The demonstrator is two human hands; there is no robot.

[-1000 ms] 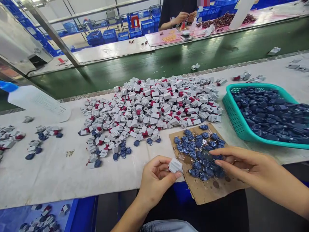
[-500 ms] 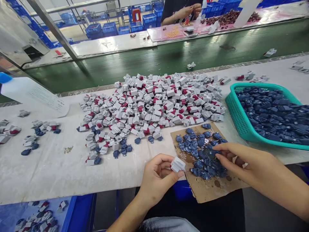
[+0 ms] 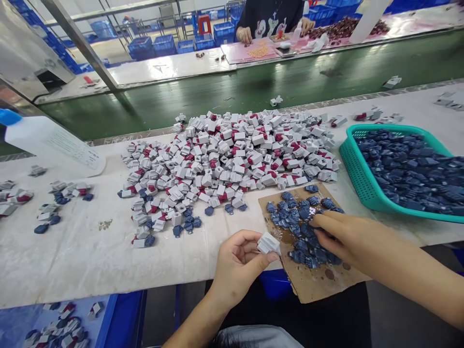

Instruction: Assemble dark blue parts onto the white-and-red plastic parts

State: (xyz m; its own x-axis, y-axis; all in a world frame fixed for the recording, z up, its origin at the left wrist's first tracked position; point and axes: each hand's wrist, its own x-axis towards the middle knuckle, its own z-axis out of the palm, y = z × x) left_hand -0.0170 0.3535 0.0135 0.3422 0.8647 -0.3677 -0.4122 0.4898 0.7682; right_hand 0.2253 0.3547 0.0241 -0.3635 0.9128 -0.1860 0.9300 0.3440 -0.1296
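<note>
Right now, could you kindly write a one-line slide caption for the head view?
Left hand holds a grey plastic part while the right hand touches blue parts on cardboard.

A ribbed grey-white plastic block (image 3: 268, 244) is gripped at an angle in the left hand (image 3: 236, 270). Dark blue moulded plastic parts (image 3: 303, 231) are spread in a loose heap on a stained cardboard sheet (image 3: 319, 282), with the right hand (image 3: 353, 237) resting over them.

Left hand (image 3: 236, 269) curled, right hand (image 3: 351, 240) outstretched
</note>
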